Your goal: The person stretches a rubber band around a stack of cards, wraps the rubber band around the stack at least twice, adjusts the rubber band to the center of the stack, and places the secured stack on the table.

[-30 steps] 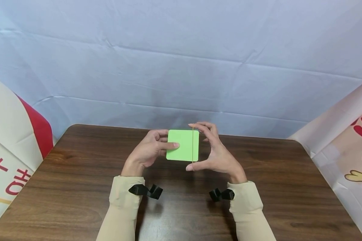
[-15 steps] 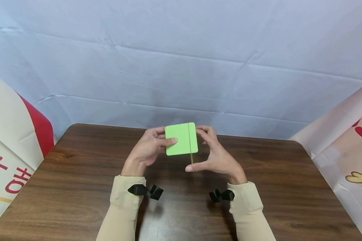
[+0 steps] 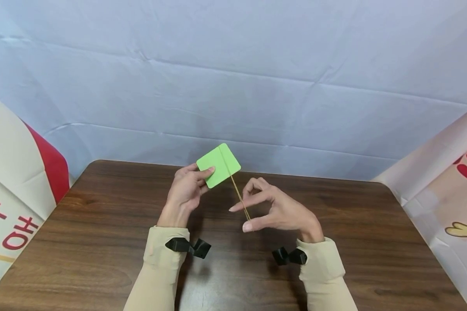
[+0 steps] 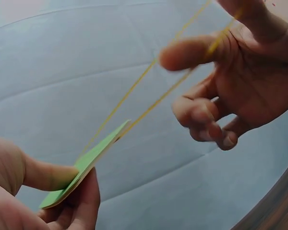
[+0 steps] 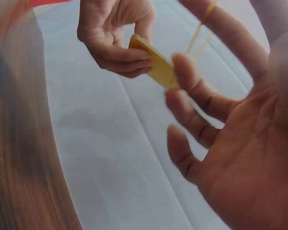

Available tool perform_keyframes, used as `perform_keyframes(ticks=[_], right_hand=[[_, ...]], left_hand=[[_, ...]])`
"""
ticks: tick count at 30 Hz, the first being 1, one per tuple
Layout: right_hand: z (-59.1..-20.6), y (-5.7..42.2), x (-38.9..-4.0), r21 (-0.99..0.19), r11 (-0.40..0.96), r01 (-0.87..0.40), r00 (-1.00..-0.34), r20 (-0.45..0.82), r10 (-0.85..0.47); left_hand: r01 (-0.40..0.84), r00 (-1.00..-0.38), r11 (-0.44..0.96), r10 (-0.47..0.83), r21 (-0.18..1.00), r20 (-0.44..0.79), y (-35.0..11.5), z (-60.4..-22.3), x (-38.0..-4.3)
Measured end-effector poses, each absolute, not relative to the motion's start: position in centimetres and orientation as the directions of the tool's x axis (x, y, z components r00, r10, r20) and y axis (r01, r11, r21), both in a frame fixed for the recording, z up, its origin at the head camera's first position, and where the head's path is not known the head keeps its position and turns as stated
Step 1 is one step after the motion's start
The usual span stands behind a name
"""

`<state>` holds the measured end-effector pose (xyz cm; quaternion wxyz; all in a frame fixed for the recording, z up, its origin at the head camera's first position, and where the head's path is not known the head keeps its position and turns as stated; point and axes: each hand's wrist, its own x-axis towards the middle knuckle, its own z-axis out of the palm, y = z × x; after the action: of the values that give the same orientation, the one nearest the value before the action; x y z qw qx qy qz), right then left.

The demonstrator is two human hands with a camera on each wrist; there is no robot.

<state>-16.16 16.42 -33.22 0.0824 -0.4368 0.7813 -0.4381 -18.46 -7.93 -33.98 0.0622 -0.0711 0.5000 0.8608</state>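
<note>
My left hand [image 3: 183,190] pinches a green square card [image 3: 219,165] with rounded corners, thumb on its face and fingers behind. The card is raised and tilted, thicker than a single sheet at its edge in the left wrist view. A thin yellow rubber band [image 3: 236,188] crosses the card's face and stretches down to my right hand [image 3: 282,207]. That hand is spread, with the band caught on its thumb and running against its straight index finger [image 4: 187,53]. Its other fingers bend loosely. In the right wrist view, the card's yellowish back [image 5: 158,69] shows.
A dark wooden table [image 3: 101,233] lies beneath the hands. Behind it hangs a pale blue-grey cloth [image 3: 233,86]. Printed cloths stand at the left [image 3: 15,194] and right [image 3: 451,207]. Each sleeve cuff carries a black camera mount [image 3: 188,246].
The left hand has turned the card and moved it up and left, away from the right hand. The band now stretches between them. The right index finger has come down toward the thumb.
</note>
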Motion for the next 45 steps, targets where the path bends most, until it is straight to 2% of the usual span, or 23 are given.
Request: perform_keyframes(ticks=[6,9,11,14,19,24,33,38,45], right_hand=[[-33.6,15.6,-16.4,-0.735,-0.064,-0.675,-0.469,0.494,-0.732],[-33.6,15.0,-16.4,-0.713,-0.135,-0.688,-0.447,0.563,-0.695],[-33.6,14.6,-16.3,-0.698,-0.118,-0.707,-0.463,0.582,-0.669],[-33.6,14.0,-16.2,-0.695,-0.022,-0.718,-0.521,0.559,-0.645],[-33.9,13.1,-15.9,-0.713,0.149,-0.685,-0.615,0.456,-0.643],[-33.9,12.8,-15.6,-0.721,0.218,-0.657,-0.662,0.414,-0.625],[-33.6,12.8,-15.6,-0.702,0.135,-0.699,-0.613,0.492,-0.619],[-33.2,13.4,-15.6,-0.688,0.134,-0.713,-0.627,0.539,-0.563],[-32.5,14.2,-15.2,-0.715,0.141,-0.685,-0.682,0.561,-0.469]], left_hand=[[-0.185,-0.97,-0.591,-0.017,0.785,-0.242,-7.7,-34.1,-18.6],[-0.177,-0.965,-0.645,-0.034,0.743,-0.259,-7.6,-34.2,-18.7],[-0.162,-0.963,-0.681,-0.049,0.714,-0.266,-7.5,-34.2,-18.8],[-0.134,-0.962,-0.726,-0.07,0.674,-0.266,-7.4,-34.2,-18.9],[-0.061,-0.967,-0.762,-0.115,0.645,-0.228,-7.2,-34.2,-18.8],[0.039,-0.984,-0.765,-0.142,0.643,-0.109,-7.0,-34.0,-18.6],[0.212,-0.977,-0.774,-0.145,0.596,0.159,-6.8,-34.3,-18.5],[0.294,-0.932,-0.769,-0.1,0.567,0.348,-7.3,-34.6,-18.3],[0.392,-0.84,-0.686,0.005,0.613,0.543,-7.9,-34.6,-18.3]])
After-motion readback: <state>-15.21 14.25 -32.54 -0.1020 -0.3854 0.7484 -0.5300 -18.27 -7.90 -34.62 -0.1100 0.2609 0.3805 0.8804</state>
